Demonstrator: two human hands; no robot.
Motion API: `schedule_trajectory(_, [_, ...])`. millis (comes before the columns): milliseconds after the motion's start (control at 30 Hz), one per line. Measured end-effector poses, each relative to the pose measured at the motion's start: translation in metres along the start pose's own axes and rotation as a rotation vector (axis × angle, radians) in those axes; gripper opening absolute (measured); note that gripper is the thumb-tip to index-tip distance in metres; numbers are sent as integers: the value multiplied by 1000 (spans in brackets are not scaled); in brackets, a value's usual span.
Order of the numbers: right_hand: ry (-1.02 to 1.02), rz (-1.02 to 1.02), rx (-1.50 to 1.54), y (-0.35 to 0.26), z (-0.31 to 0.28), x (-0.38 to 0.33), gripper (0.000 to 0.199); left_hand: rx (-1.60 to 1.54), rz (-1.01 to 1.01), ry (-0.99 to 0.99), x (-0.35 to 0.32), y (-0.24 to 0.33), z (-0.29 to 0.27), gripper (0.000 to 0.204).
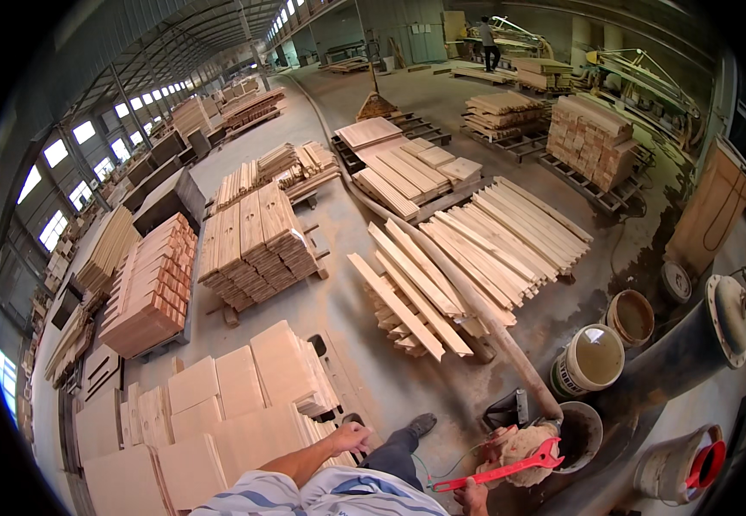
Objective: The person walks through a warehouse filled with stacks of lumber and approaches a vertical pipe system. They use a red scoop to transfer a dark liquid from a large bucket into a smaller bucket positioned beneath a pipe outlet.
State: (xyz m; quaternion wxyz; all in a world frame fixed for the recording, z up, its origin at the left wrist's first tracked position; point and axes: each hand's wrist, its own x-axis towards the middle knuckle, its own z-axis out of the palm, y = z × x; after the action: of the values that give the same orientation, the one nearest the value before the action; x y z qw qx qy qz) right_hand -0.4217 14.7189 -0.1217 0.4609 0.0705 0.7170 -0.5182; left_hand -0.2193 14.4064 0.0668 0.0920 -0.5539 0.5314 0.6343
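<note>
Right hand [473,496] is clamped on the end of a red tool [503,469], a long handle with a hooked head. The head lies against a clotted roller or brush head [519,449], just beside the rim of a dark bucket [581,430]; I can't tell whether they touch the bucket.

Left hand [351,437] holds nothing, fingers loosely curled, resting at the near edge of the flat panel stack [218,404].

Progress, as a judgement: tool is at the bucket, and no panel shows wet coating or glue from here. So prep stage, and the spreading itself looks not yet done.

Count:
- buckets near the right hand: 4 (dark one, white one with pale liquid [590,359], brown one [631,316], white one on its side with red inner rim [687,469])
- red tools: 1
- lumber stacks on the floor: many, not countable
- other people: 1, far end [488,43]
</note>
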Motion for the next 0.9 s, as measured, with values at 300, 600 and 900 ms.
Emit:
schedule_trajectory(300, [-92,107,175,-46,10,-30,22,-10,4,6,8,1,-4,34])
schedule_trajectory(600, [38,140,47,-23,10,-13,26,-52,-37,-29,19,-12,-6,32])
schedule_trajectory(900, [116,188,50,-3,22,-14,37,64,-37,-58,21,14,-2,31])
